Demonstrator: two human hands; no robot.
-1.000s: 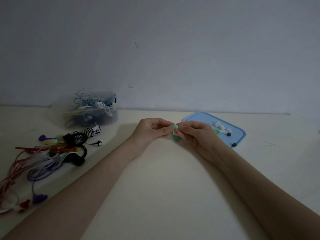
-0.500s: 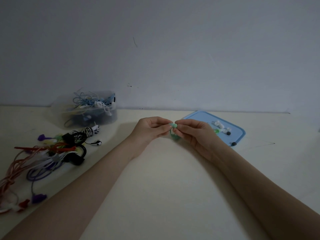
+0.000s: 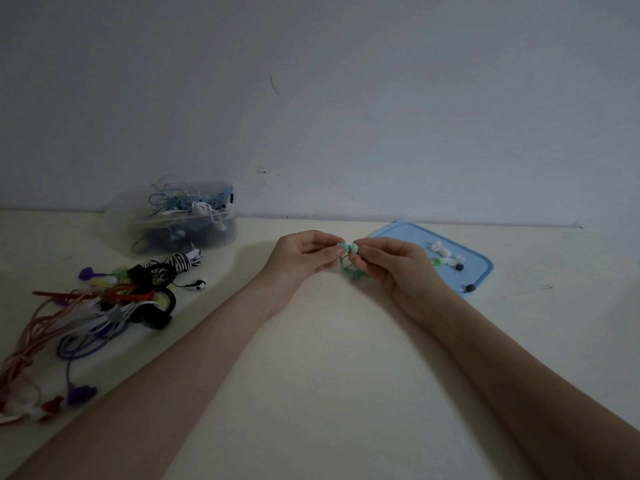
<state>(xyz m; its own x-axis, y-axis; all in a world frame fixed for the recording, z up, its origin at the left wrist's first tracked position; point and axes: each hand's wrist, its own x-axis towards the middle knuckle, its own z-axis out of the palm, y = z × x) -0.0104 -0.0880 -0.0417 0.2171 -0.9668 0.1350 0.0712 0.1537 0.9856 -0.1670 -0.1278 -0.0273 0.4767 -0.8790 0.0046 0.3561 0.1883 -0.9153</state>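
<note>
My two hands meet above the middle of the cream table. My left hand (image 3: 300, 258) pinches a small green earbud (image 3: 343, 245) between thumb and forefinger. Right beside it, my right hand (image 3: 391, 265) pinches a green ear tip (image 3: 354, 248) at the bud's end. The earphone's green cable (image 3: 351, 271) hangs in a small bundle below the fingertips and touches the table. The room is dim and small details are hard to make out.
A blue lid (image 3: 408, 233) lies at the right with several white, black and green ear tips on it. A clear tub (image 3: 180, 223) of tangled earphones stands by the wall at the left. A heap of coloured cables (image 3: 100, 306) sprawls in front of it.
Both hands stay together in nearly the same spot; the fingertips have shifted slightly around the green earbud and tip.
</note>
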